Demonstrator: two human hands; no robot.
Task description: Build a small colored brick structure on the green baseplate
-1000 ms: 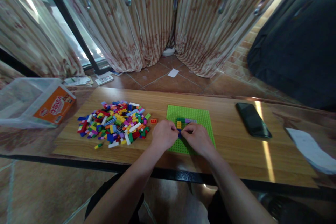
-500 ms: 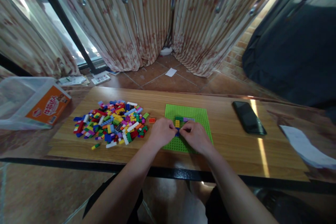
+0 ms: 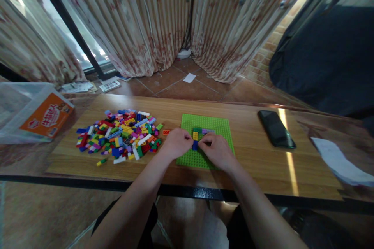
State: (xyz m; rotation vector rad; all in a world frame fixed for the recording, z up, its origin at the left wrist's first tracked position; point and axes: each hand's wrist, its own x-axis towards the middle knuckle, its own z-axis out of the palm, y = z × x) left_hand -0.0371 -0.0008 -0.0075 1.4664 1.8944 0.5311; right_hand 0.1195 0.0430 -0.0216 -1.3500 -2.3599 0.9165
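Head view, the only one we have. We look down on a wood-topped bench [image 3: 251, 175] with a dark strip along its near edge. A light-green baseplate [image 3: 222, 127] lies about midway between the bench's left and right ends.

On the plate, toward its left edge, we note a blue brick [image 3: 195, 145]. A yellow brick [image 3: 195, 135] stands just beyond it, on the side of the plate's far edge. Farther on sits a dark green brick [image 3: 197, 129], with a lilac brick [image 3: 208, 131] running from it toward the plate's right edge.

Our left hand [image 3: 177, 143] reaches over the plate's left edge, fingers curled, tips at the blue brick's left side. Our right hand [image 3: 216, 149] lies over the plate's near right part, thumb and forefinger together at the brick's right side. Whether either grip pinches the brick or merely touches it, we cannot tell.

Toward the bench's left end: a loose heap of mixed bricks [image 3: 122, 137]. One orange-red brick [image 3: 166, 132] lies alone between heap and plate; a small yellow-and-green piece [image 3: 101, 162] lies apart, on the near-edge side of the heap. A clear plastic bin [image 3: 16, 114] with an orange label [image 3: 48, 116] stands at the left end.

Toward the right end: a dark phone [image 3: 276, 129], set slantwise near the far edge, and white paper [image 3: 340, 159] beyond it, by the right end.
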